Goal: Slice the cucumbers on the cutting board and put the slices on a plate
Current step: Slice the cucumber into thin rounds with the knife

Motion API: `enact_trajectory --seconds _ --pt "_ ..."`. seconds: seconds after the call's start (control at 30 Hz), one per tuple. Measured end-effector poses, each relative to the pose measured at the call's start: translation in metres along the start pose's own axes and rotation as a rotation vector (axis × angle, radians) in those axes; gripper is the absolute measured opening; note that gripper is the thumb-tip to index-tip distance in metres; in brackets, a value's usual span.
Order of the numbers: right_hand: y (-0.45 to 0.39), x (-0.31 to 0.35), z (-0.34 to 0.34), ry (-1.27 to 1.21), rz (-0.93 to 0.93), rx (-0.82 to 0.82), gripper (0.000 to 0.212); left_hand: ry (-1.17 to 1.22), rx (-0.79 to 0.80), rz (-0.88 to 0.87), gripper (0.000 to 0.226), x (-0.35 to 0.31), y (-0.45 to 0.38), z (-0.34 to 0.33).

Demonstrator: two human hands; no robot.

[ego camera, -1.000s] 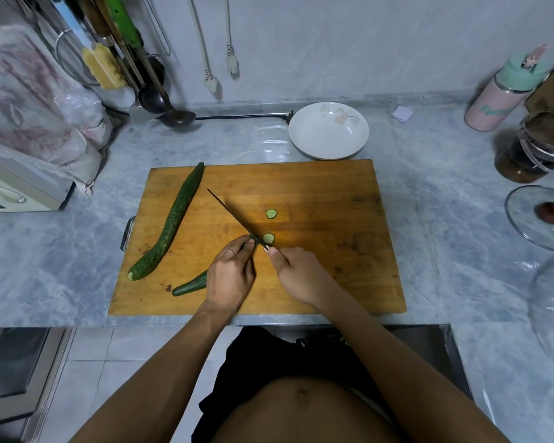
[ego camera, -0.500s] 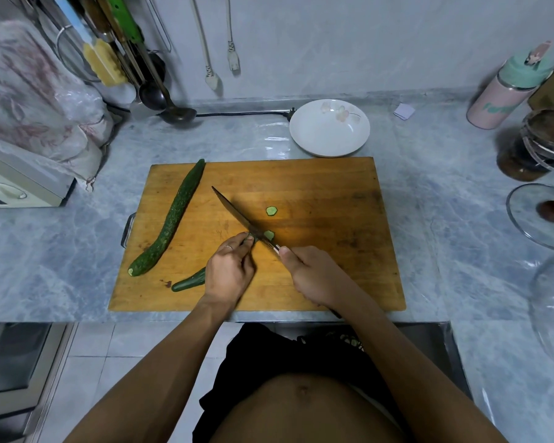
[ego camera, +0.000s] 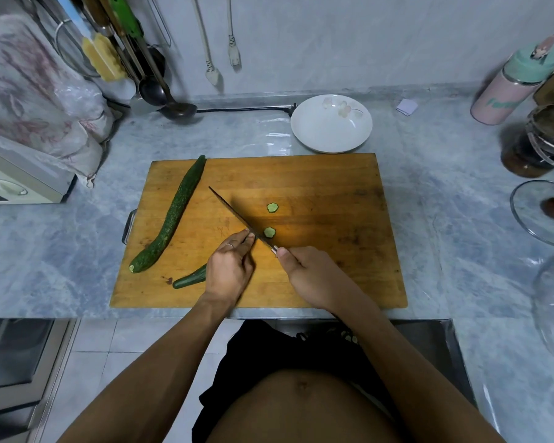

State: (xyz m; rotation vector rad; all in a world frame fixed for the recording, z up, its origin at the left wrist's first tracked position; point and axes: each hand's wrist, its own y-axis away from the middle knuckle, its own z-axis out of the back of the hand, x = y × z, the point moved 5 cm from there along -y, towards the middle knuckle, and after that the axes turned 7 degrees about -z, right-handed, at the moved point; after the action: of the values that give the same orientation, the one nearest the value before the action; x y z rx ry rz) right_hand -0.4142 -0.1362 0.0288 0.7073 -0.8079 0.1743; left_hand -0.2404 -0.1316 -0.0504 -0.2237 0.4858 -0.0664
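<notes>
1. Wooden cutting board (ego camera: 317,276) lies on a grey marble worktop (ego camera: 445,219), seen from above by the person working at it.
2. Left hand (ego camera: 229,270) has its grip curled over a short cucumber piece (ego camera: 191,278), whose dark green end pokes out to the left; the fingertips sit right against the blade.
3. Right hand (ego camera: 311,274) has its grip clamped on the handle of a knife (ego camera: 237,215), the blade angling away up and to the left.
4. Two round slices (ego camera: 270,232) lie on the board just right of the blade, one nearer, one farther.
5. A whole cucumber (ego camera: 170,215) lies untouched along the board's left side.
6. White plate (ego camera: 331,124) waits just beyond the board's far edge, holding no slices.
7. To slice well, I judge the left fingertips should stay tucked back, knuckles guiding the blade, with the hand creeping left in even steps for equal slices.
</notes>
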Motion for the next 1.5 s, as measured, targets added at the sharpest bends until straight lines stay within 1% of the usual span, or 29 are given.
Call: enact_trajectory --seconds 0.13,0.23,0.4,0.5,0.67,0.9,1.5 --pt "-0.008 -0.002 0.001 -0.078 -0.057 0.017 0.051 -0.010 0.004 0.013 0.044 -0.003 0.000 0.000" --pt "-0.017 0.001 -0.004 -0.069 -0.082 -0.005 0.058 -0.013 -0.005 0.015 0.045 -0.006 0.001 0.001" --pt "-0.021 0.003 -0.014 -0.031 -0.052 -0.070 0.049 -0.017 0.022 0.005 0.041 -0.006 0.001 0.000" --pt "-0.020 0.000 -0.013 -0.036 -0.045 -0.087 0.048 -0.055 0.030 -0.010 0.037 -0.006 0.000 0.006" --pt "-0.019 0.001 -0.010 -0.024 -0.033 -0.081 0.049 -0.064 0.025 0.023 0.038 -0.002 0.002 0.010" --pt "-0.014 -0.004 -0.006 -0.034 -0.040 -0.039 0.049 -0.076 0.029 -0.024 0.039 0.005 0.005 0.003" --pt "0.009 0.001 -0.009 0.073 0.033 -0.023 0.044 -0.085 0.006 -0.019 0.040 0.003 0.006 0.006"
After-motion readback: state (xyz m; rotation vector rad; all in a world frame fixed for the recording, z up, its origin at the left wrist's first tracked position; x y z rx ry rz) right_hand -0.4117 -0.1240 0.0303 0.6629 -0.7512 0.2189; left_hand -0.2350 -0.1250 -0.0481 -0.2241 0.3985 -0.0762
